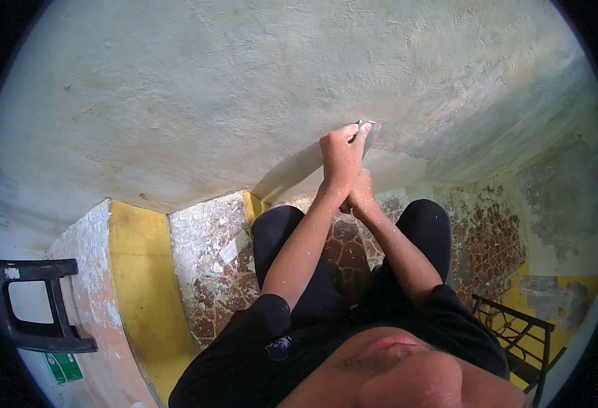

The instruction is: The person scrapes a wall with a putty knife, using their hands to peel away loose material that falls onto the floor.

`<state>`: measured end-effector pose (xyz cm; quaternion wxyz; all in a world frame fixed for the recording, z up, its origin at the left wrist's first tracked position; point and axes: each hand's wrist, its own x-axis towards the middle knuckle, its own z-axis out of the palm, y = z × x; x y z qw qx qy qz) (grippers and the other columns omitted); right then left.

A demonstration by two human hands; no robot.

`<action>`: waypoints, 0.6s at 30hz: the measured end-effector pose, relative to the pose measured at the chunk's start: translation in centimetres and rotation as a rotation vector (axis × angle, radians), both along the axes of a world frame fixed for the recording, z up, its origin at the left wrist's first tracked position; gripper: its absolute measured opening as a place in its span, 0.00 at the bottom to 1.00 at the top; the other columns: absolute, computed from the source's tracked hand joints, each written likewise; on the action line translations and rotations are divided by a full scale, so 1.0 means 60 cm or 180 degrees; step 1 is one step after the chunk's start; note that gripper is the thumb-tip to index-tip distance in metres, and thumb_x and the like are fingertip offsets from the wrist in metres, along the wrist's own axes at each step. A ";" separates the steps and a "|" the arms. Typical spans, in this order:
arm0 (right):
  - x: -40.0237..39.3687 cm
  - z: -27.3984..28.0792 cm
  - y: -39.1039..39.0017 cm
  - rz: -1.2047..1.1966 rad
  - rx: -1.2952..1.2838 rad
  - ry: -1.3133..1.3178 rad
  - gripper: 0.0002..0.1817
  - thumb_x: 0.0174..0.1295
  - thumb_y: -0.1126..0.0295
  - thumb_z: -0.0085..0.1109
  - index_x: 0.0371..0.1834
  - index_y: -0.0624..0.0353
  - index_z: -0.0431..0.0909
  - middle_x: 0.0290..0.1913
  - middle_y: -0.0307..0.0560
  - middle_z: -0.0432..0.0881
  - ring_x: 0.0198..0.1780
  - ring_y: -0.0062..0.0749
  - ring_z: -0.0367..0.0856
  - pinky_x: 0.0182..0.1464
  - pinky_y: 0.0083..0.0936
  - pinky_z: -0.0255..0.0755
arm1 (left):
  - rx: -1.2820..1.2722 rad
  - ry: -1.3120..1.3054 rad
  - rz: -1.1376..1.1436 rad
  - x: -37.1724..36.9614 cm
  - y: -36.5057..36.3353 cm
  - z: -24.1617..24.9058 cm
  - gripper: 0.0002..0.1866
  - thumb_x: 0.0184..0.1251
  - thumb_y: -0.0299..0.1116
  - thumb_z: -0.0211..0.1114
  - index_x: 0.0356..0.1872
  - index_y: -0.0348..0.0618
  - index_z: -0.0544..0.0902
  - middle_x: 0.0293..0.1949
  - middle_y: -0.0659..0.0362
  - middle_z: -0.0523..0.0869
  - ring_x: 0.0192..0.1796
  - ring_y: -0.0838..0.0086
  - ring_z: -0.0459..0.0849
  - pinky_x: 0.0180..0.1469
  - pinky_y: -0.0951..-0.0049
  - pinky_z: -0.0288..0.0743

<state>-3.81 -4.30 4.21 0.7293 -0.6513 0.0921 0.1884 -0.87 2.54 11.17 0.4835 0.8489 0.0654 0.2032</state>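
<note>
A scraper with a flat grey metal blade [374, 138] rests against the rough, plastered wall [244, 81]. My left hand [342, 160] is closed on it, with fingertips pressed at the blade's upper edge. Just below and touching it, my right hand [361, 192] is closed in a fist, lined up with the tool; the handle is hidden by the hands. White specks of dust cover both forearms. Around the blade the wall looks pale and grey, with a smoother patch [397, 168] beneath it.
Paint flakes and a white scrap [234, 246] lie on the brown stone-patterned floor [346, 248] between and beside my knees. To the left are a yellow ledge [143, 272] and a black plastic frame [51, 292]. A dark metal rack [516, 326] stands at lower right.
</note>
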 end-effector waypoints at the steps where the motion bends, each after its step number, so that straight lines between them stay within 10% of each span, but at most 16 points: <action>1: 0.019 -0.031 0.009 -0.0438 -0.0092 -0.1066 0.16 0.70 0.62 0.65 0.28 0.62 0.79 0.19 0.40 0.77 0.16 0.23 0.70 0.18 0.31 0.61 | -0.0336 -0.0150 -0.0144 0.004 -0.005 0.002 0.14 0.75 0.34 0.72 0.39 0.29 0.89 0.25 0.58 0.90 0.33 0.87 0.82 0.34 0.75 0.78; 4: 0.082 0.041 -0.064 -0.0779 -0.0839 -0.2070 0.14 0.70 0.65 0.63 0.31 0.64 0.83 0.19 0.39 0.78 0.19 0.19 0.72 0.22 0.27 0.65 | -0.0874 -0.0691 -0.0558 0.001 -0.020 0.040 0.12 0.77 0.32 0.69 0.43 0.29 0.90 0.32 0.59 0.93 0.37 0.83 0.87 0.38 0.76 0.82; 9: 0.066 0.084 -0.139 -0.1159 -0.0375 -0.0404 0.16 0.72 0.66 0.61 0.25 0.60 0.75 0.15 0.38 0.74 0.13 0.23 0.71 0.16 0.28 0.63 | -0.1818 -0.0508 -0.0954 -0.022 -0.024 0.029 0.15 0.81 0.34 0.66 0.52 0.28 0.88 0.43 0.49 0.93 0.42 0.69 0.93 0.42 0.70 0.91; 18: 0.039 -0.003 -0.054 -0.0022 -0.0213 -0.0203 0.18 0.73 0.63 0.62 0.25 0.59 0.73 0.17 0.41 0.74 0.14 0.29 0.75 0.18 0.29 0.71 | -0.1557 0.0533 -0.1140 -0.007 0.038 -0.003 0.21 0.79 0.44 0.68 0.54 0.32 0.86 0.41 0.54 0.91 0.40 0.77 0.89 0.38 0.76 0.86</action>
